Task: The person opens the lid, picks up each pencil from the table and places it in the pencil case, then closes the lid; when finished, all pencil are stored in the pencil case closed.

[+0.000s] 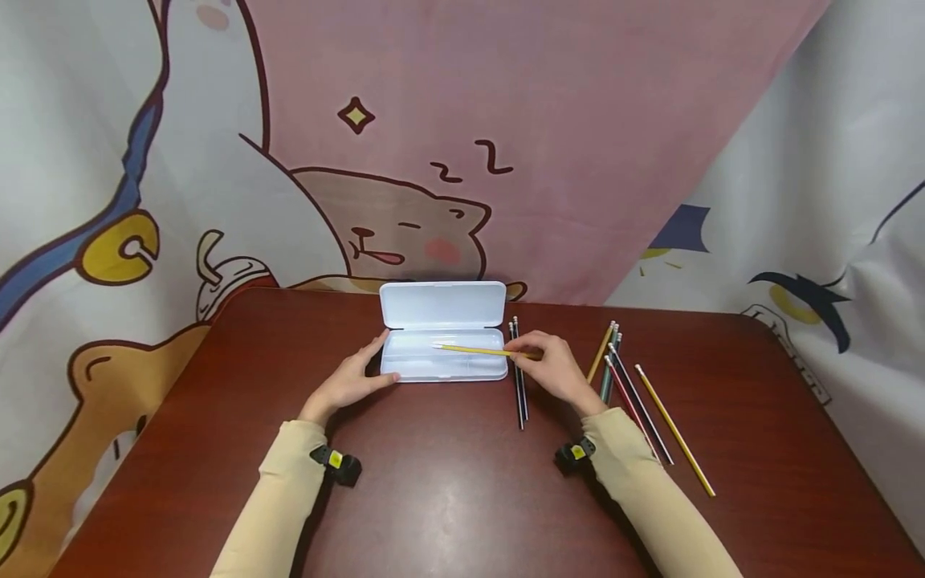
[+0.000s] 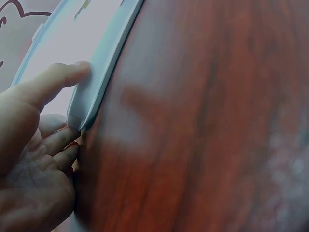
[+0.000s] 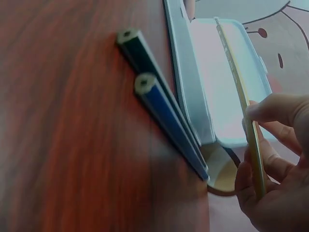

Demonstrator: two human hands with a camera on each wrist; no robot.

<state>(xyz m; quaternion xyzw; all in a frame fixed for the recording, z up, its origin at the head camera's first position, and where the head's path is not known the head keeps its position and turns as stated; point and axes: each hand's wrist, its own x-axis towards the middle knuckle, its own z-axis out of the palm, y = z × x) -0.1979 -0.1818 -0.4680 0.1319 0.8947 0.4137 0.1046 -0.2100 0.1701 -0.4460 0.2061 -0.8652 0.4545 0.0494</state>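
Note:
A white plastic pencil case (image 1: 444, 378) lies on the table with its lid (image 1: 442, 305) raised at the back. My left hand (image 1: 352, 380) holds the case's left end, the thumb (image 2: 72, 73) over the front rim and the fingers at the outer side. In my right hand (image 1: 552, 363) a yellow pencil (image 1: 473, 350) is pinched between thumb and fingers. The pencil points left, over the case's tray, its rear part against the palm. Two dark pencils (image 3: 166, 108) lie side by side just right of the case, below my right hand.
Right of my right forearm, several pencils lie loosely, among them a red pencil (image 1: 627, 393) and another yellow pencil (image 1: 675, 429). The brown table (image 1: 433, 498) ends at the back against a cartoon-printed cloth (image 1: 564, 160). Each wrist wears a small black camera (image 1: 574, 454).

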